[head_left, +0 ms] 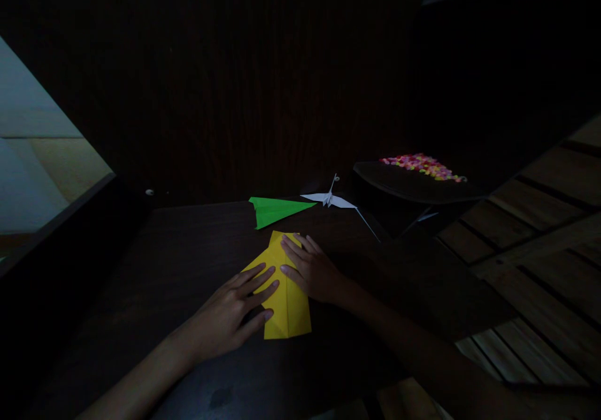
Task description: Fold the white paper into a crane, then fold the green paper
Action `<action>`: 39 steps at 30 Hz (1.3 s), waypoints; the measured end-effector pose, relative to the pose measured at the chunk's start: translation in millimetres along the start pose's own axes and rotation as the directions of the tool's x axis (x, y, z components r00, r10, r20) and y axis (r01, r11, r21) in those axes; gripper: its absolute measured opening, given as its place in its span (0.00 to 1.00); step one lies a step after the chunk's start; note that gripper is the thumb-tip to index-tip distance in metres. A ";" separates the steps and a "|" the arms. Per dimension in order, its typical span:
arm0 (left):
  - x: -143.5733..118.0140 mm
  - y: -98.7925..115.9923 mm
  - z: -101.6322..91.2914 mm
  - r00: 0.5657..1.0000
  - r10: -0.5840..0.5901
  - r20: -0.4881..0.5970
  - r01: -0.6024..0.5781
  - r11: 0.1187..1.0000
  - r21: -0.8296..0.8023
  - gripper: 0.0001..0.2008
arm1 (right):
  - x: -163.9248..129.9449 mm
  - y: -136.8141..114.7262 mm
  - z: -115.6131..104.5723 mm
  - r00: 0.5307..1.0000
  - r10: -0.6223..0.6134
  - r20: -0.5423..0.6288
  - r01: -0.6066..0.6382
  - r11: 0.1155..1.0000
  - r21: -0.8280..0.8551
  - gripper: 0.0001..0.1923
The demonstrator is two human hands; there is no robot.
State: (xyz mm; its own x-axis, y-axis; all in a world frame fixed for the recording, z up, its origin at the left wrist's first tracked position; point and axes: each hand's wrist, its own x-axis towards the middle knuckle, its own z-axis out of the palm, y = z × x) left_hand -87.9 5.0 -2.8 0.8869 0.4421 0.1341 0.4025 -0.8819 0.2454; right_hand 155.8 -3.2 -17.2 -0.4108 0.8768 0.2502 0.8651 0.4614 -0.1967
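Observation:
A sheet of yellow paper (297, 310), partly folded and marked by a crease down its middle, lies on the dark wooden surface in front of me. My left hand (230, 310) rests on its left side, fingers spread flat across the paper. On the upper right part lies my right hand (314, 270), its fingers stretched out and touching the paper. Just beyond the yellow sheet are a green folded paper plane (279, 211) and a white folded paper crane (329, 199) with its wings spread.
A dark tray-like piece (399, 179) at the right back bears many small pink and yellow bits (425, 166). Dark wood panels rise behind and at the left. Slatted wooden boards (539, 270) show at the right, beyond the surface's edge.

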 end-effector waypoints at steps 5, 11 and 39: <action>-0.6 0.4 0.3 1.000 -0.004 -0.004 0.004 1.000 0.008 0.25 | 5.0 9.7 3.2 1.000 0.004 0.011 -0.004 1.000 0.017 0.31; -0.5 0.5 0.4 1.000 0.014 -0.026 -0.014 1.000 0.001 0.25 | 7.8 13.6 4.7 1.000 0.010 0.001 -0.010 1.000 -0.001 0.27; -0.4 2.5 1.4 0.999 0.005 -0.046 -0.003 0.998 0.058 0.25 | 1.1 15.7 -2.7 0.993 -0.041 0.107 0.030 0.993 0.110 0.49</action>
State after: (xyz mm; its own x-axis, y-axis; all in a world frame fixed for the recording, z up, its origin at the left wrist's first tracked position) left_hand -87.0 2.3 -3.5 0.8776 0.4446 0.1796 0.4128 -0.8911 0.1887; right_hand 169.7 4.7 -17.5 -0.4746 0.8663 0.1556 0.8156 0.4993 -0.2925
